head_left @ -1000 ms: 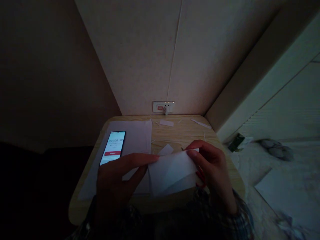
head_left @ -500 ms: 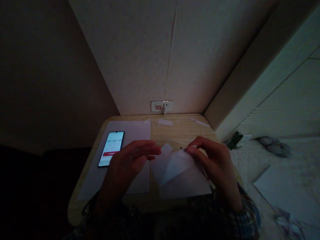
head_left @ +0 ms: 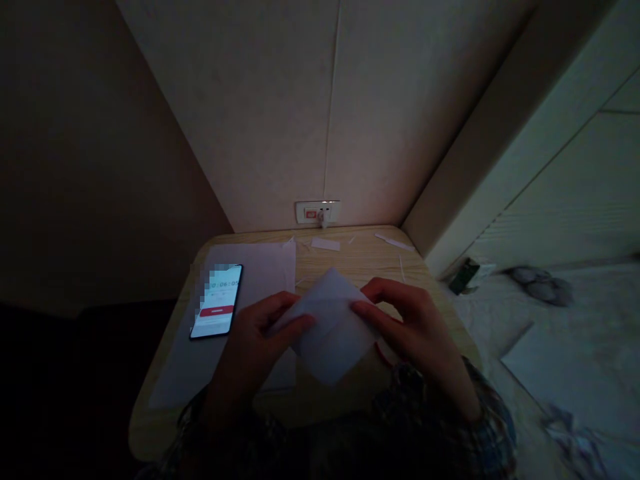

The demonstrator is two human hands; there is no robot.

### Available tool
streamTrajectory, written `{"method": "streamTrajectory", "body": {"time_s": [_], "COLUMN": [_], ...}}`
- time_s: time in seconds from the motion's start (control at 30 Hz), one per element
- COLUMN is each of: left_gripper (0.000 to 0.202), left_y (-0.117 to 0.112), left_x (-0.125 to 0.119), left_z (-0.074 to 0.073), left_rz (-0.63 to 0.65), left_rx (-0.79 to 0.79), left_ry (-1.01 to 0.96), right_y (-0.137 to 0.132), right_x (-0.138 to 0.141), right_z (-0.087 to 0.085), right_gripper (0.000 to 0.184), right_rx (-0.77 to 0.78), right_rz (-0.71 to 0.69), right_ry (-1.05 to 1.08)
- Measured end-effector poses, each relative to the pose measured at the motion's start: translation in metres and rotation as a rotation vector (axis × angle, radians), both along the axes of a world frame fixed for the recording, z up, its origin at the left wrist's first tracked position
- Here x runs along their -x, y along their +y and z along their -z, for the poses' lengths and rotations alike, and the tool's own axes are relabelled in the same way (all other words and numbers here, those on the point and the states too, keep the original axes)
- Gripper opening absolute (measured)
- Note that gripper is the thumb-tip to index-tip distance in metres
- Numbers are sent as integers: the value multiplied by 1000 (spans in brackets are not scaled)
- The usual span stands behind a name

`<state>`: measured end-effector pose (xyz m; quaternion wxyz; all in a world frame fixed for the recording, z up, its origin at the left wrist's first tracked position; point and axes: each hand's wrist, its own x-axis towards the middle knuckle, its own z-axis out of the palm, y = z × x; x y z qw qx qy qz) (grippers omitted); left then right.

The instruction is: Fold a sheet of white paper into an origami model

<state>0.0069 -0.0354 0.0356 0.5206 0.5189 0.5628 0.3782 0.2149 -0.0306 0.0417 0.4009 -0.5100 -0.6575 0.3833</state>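
Note:
A white sheet of paper (head_left: pixel 333 327), partly folded with one corner pointing away from me, is held above a small wooden table (head_left: pixel 360 263). My left hand (head_left: pixel 255 337) pinches its left edge with fingers closed on it. My right hand (head_left: pixel 413 327) grips its right side, thumb and fingers pressed on the paper. Something red (head_left: pixel 383 352) shows under my right hand; I cannot make it out.
A lit phone (head_left: pixel 217 301) showing a timer lies on a large pale sheet (head_left: pixel 260 263) at the table's left. Small paper scraps (head_left: pixel 325 244) litter the far edge below a wall socket (head_left: pixel 317 212). Right of the table are bedding, a sheet (head_left: pixel 560 373) and a dark box (head_left: pixel 463 275).
The paper has been lifted off the table and turned so a corner points away. My left hand went from hovering flat to pinching its left edge. The camera drifted slightly.

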Motion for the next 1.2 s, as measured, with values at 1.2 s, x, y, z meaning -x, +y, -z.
{"method": "streamTrajectory", "body": {"time_s": [1.2], "left_gripper": [58], "left_y": [-1], "left_x": [-6], "left_z": [3], "left_rz": [-14], "left_rx": [21], "left_ry": [-117], "right_y": [4], "right_x": [2], "right_z": [12], "right_gripper": [22], "right_rx": [183], "right_rz": [145], "right_ry": [315]}}
